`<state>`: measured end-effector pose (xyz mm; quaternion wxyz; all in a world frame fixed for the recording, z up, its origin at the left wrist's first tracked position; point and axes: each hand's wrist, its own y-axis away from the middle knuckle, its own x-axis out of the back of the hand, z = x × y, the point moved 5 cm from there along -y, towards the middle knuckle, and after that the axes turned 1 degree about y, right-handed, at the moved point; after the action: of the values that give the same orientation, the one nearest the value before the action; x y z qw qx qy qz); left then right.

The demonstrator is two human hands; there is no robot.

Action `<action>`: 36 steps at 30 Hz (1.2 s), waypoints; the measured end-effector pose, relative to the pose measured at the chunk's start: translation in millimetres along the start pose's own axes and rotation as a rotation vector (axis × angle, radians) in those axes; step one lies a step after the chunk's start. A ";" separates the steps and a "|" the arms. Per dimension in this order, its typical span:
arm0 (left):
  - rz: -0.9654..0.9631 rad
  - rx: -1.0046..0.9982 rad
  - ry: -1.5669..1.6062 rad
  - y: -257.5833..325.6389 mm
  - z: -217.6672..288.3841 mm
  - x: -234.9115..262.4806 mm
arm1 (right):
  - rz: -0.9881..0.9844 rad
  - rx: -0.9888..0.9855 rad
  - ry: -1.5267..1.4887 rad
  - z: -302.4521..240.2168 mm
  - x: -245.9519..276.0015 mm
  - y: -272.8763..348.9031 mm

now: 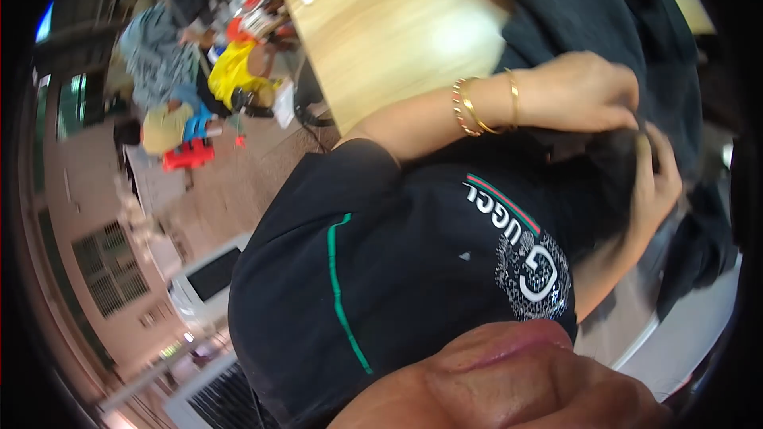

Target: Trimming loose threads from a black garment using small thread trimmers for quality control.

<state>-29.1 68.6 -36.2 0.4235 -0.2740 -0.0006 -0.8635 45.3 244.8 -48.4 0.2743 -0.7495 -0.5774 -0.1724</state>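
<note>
Far left, bright clutter (230,71) sits on the floor beside the wooden counter (389,32). Left hand (584,91), bangled at the wrist, fingers pinched shut on the dark garment (604,8) draped over the counter's right end. Just below, right hand (656,179) curls closed, gripping the same cloth from underneath.

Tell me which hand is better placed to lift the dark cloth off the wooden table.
Left, probably. The left hand, bracelets at its wrist, pinches the dark cloth from above, by the wooden table. The right hand grips it lower, nearer the body.
</note>
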 end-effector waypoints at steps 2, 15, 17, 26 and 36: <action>-0.010 -0.089 0.010 -3.8 6.2 -3.7 | 0.023 -0.049 -0.083 8.2 8.0 5.3; 0.127 -0.167 -0.225 2.2 15.9 -11.0 | -0.011 -0.249 -0.217 24.1 3.8 6.4; 0.125 -0.169 -0.200 2.9 16.2 -11.0 | -0.034 -0.232 -0.244 29.1 4.5 4.5; 0.182 -0.196 -0.169 8.8 9.6 -13.7 | -0.072 -0.201 -0.213 21.8 4.0 0.3; 0.240 -0.248 -0.205 8.4 16.9 -10.2 | 0.035 -0.123 -0.028 13.1 13.8 1.8</action>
<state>-10.0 74.6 -28.6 0.4842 -0.4085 0.0951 -0.7679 50.0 263.1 -51.1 0.2225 -0.7773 -0.5562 -0.1922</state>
